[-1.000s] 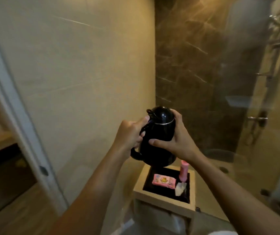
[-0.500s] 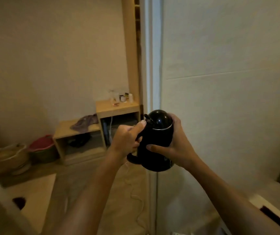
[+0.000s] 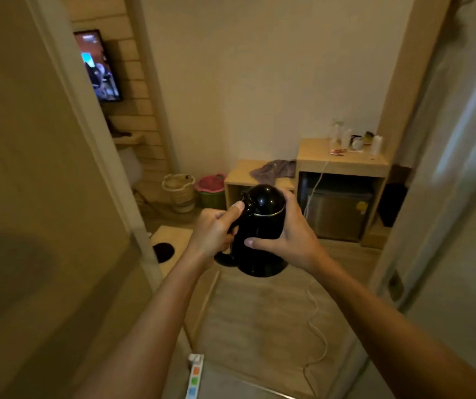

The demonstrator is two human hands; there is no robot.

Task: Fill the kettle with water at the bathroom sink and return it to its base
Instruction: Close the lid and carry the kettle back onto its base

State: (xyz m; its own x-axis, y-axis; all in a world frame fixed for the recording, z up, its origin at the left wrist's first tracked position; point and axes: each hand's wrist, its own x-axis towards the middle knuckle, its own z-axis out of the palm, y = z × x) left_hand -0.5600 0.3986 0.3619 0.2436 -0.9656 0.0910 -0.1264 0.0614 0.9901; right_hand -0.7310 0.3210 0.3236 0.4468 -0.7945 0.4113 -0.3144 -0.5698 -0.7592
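A glossy black kettle (image 3: 261,234) with its domed lid closed is held upright in front of me, in the middle of the view. My left hand (image 3: 215,233) grips its handle, thumb on top near the lid hinge. My right hand (image 3: 290,234) wraps the kettle's right side. A round black kettle base (image 3: 163,251) lies on a low light wooden surface (image 3: 173,234) down to the left, just past the door frame. The sink is out of view.
A doorway frames the view: a door (image 3: 43,197) on the left and a frame (image 3: 421,156) on the right. Beyond are wooden shelf units (image 3: 343,164) with bottles, a small fridge (image 3: 339,214), baskets (image 3: 179,191), a wall TV (image 3: 98,64) and a white cable (image 3: 316,332) on the floor.
My view has swung from the shower corner, past the wall, to the doorway facing the room. The kettle stays in both hands, held the same way.
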